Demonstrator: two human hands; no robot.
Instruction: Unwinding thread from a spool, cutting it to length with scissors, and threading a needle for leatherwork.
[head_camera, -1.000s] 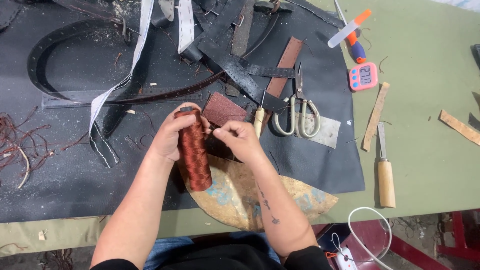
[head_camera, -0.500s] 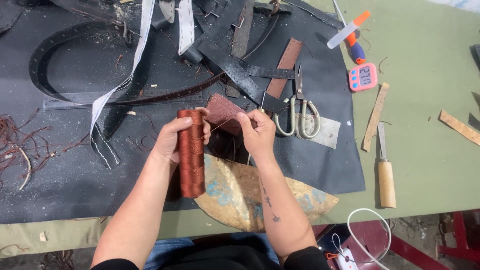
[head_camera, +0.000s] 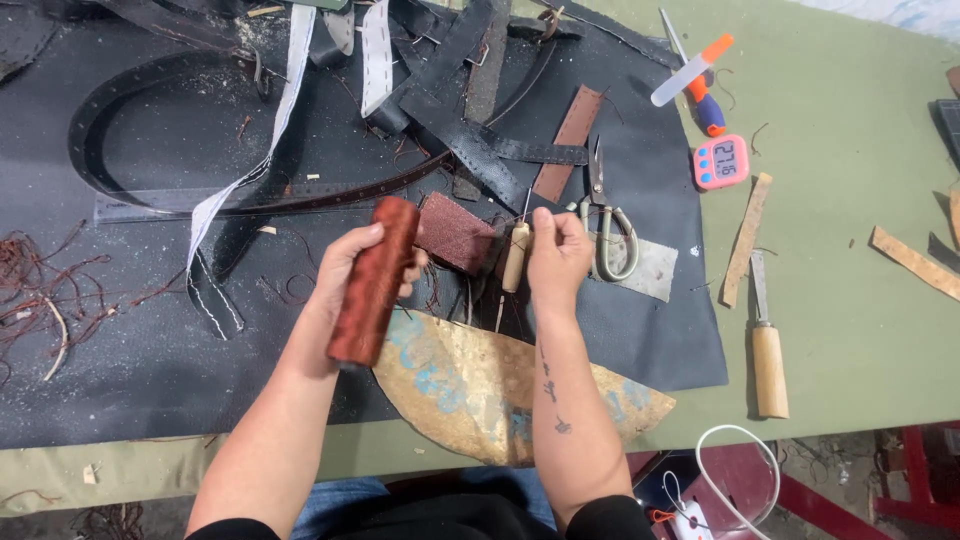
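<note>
My left hand (head_camera: 345, 275) grips a long spool of rust-brown thread (head_camera: 375, 282), held tilted above the black work mat (head_camera: 150, 370). My right hand (head_camera: 558, 255) is pinched shut on the thin thread end drawn off the spool, just right of a wooden-handled awl (head_camera: 514, 255) lying on the mat. A brown leather patch (head_camera: 455, 232) lies between the two hands. A curved gold and blue piece (head_camera: 500, 395) lies under my forearms at the near edge.
Scissors (head_camera: 608, 225) lie right of my right hand. Black leather straps (head_camera: 470, 130), white strips and a brown strap (head_camera: 568, 140) crowd the mat's far side. A pink timer (head_camera: 721, 162), a wooden-handled knife (head_camera: 767, 350), wood strips and an orange-capped tool (head_camera: 695, 75) sit on the green table.
The spool has tilted and shifted right with my left hand. My right hand has moved right and away from the spool, drawing the thread out.
</note>
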